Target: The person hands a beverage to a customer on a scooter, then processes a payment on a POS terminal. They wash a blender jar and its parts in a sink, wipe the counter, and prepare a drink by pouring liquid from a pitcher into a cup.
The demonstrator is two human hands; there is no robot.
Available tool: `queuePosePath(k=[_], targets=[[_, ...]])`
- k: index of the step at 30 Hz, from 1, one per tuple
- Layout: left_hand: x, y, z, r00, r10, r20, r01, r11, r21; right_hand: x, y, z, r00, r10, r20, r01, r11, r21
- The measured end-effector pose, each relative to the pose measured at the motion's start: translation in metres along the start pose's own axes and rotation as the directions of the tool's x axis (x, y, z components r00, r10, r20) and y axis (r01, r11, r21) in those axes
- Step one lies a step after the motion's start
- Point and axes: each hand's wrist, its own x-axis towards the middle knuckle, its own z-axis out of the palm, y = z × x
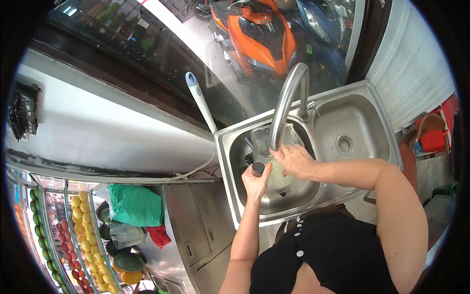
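Observation:
Over the left basin of a steel sink (240,200), my left hand (254,185) is closed around a dark handle (258,169), whose round end shows between thumb and fingers. My right hand (296,161) is wet and sits just below the spout of the curved steel faucet (281,121). Its thumb and fingers are apart, with nothing seen between them. Beneath both hands is a clear vessel (277,180) with pale yellowish contents or residue. Farther back in the same basin lies a clear plastic container (261,137), partly hidden by the faucet. Dark utensils (249,160) show beside it.
The right basin (361,121) has a drain strainer (344,143). A white-handled brush or similar tool (200,99) leans at the sink's back left corner. Behind the glass stands an orange motor scooter (257,36). At left are a green plastic bag (135,205), watermelons (129,261) and fruit racks (66,205).

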Motion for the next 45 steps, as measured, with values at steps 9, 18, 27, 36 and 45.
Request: queuePosePath(k=[9, 18, 27, 36, 45], targets=[[0.010, 0.005, 0.006, 1.000, -0.008, 0.008, 0.009, 0.997, -0.073, 0.003, 0.004, 0.005, 0.995, 0.093, 0.022, -0.094, 0.995, 0.035], [0.004, -0.005, 0.006, 0.994, 0.096, -0.061, -0.091, 0.993, 0.070, -0.003, 0.020, -0.007, 0.856, 0.100, 0.508, -0.323, 0.870, 0.373], [-0.017, 0.006, -0.007, 0.859, 0.510, 0.053, -0.485, 0.776, 0.403, -0.022, 0.029, 0.064, 0.405, -0.391, 0.827, -0.855, 0.160, 0.494], [-0.018, 0.052, -0.057, 0.965, 0.228, 0.129, -0.262, 0.842, 0.471, -0.003, 0.057, 0.019, 0.880, 0.238, 0.411, -0.423, 0.785, 0.452], [-0.002, 0.084, -0.035, 0.970, -0.049, 0.238, -0.155, 0.631, 0.761, -0.023, 0.037, 0.084, 0.665, 0.363, 0.653, -0.688, 0.638, 0.346]])
